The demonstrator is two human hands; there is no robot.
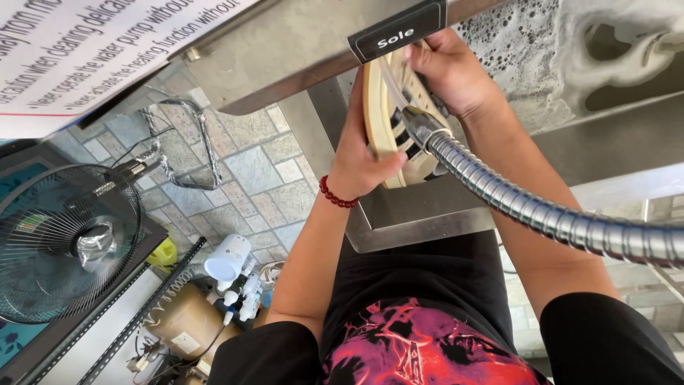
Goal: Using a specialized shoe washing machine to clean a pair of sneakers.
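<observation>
Shoe: one pale cream sneaker [385,117] with dark side stripes, held on edge over the steel basin [427,207], its sole turned toward the left.
Left hand: left hand [360,160] wraps the lower end of the sneaker, thumb across its upper, fingers clenched around the sole edge; a red bead bracelet [335,194] sits on that wrist.
Right hand: right hand [452,68] grips the upper end of the sneaker from above, fingers curled over its rim.
Hose: one ribbed metal spray hose [541,214] comes in from the right edge and ends in a nozzle [420,128] right at the sneaker's side — whether either hand holds the nozzle cannot be told.
Label: one black sign plate [399,32] stands on the basin's far rim, just above the sneaker.
Foam: soapy suds [527,50] cover the surface at upper right.
Edges: the basin's near rim lies against the person's black shirt; the hose crosses over the right forearm, so the right side is crowded.
Open room: tiled floor [249,178] to the left of the basin shows some bare patches.
Left side count: one mesh-guard fan [64,242], one white filter canister [228,258] — plus a tangle of small fittings and cables below it.
Notice: one white printed sheet [85,50] at the top left corner.
</observation>
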